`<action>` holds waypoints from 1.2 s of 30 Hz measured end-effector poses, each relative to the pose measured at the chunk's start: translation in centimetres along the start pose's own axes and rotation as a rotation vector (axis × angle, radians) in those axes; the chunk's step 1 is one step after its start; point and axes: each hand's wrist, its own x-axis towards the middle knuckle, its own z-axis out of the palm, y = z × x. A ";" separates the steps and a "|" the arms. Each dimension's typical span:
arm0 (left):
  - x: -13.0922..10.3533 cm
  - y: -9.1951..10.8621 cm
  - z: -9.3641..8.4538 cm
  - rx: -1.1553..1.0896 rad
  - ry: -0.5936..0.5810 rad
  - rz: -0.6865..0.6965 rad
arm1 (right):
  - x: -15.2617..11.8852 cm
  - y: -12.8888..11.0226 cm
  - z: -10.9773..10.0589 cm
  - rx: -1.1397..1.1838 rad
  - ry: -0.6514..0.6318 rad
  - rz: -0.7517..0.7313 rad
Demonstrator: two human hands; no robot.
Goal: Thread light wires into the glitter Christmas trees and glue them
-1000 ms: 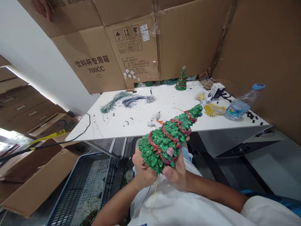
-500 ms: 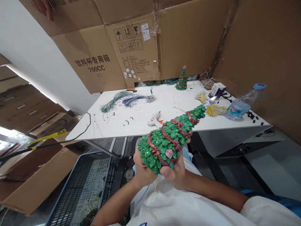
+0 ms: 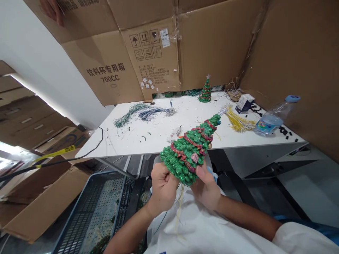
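Note:
A green glittery Christmas tree figurine (image 3: 189,150) with red garlands, a pink gift and a star at its tip is tilted, its tip pointing up and right over the table edge. My right hand (image 3: 208,185) grips it near the base, thumb on the front and a fingertip showing at the far side. My left hand (image 3: 163,187) is closed in a fist at the left of the base; what its fingers hold is hidden. Thin yellow wires (image 3: 180,199) and a dark green one hang below the base over the white shirt.
On the white table (image 3: 156,143) lie a glue gun (image 3: 175,134), green wires (image 3: 129,114), blue wires (image 3: 153,113), yellow wires (image 3: 239,120), a small box (image 3: 245,103), a water bottle (image 3: 275,118) and another tree (image 3: 205,92). Cardboard stands behind; a blue crate (image 3: 91,208) is lower left. Another person's hand (image 3: 53,10) is top left.
The tree has shifted slightly up, its tip moving left. My left hand has come lower, away from the tree's side, into a fist. More of the hanging wires shows.

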 end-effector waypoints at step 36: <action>0.0 0.6 0.0 -0.027 -0.232 -0.014 | 2.0 -0.9 -0.4 0.145 0.104 0.177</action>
